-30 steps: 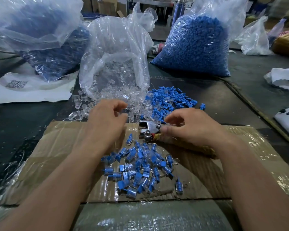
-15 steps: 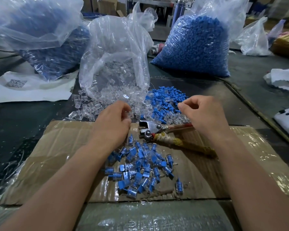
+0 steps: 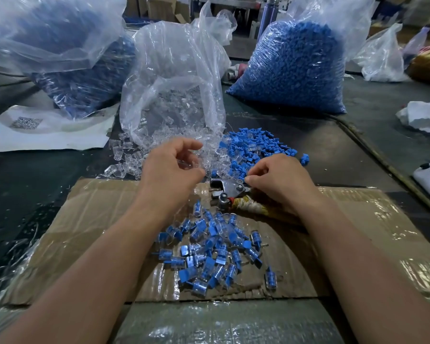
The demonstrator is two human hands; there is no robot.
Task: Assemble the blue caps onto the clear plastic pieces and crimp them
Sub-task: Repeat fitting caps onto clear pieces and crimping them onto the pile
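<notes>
The left hand (image 3: pixel 171 170) is curled, a clear piece (image 3: pixel 185 165) apparently pinched. The right hand (image 3: pixel 281 181) is curled at the blue caps (image 3: pixel 253 147), at its eleven o'clock; what is held cannot be told. Parts are judged light, rigid, slippery, and best pinched by the sides.

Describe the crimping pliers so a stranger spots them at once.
Start at the taped cardboard sheet in front. At its far edge, beyond the pile of capped pieces, lie the pliers. Only they are metal, with cord-wrapped handles under the right hand.
</notes>
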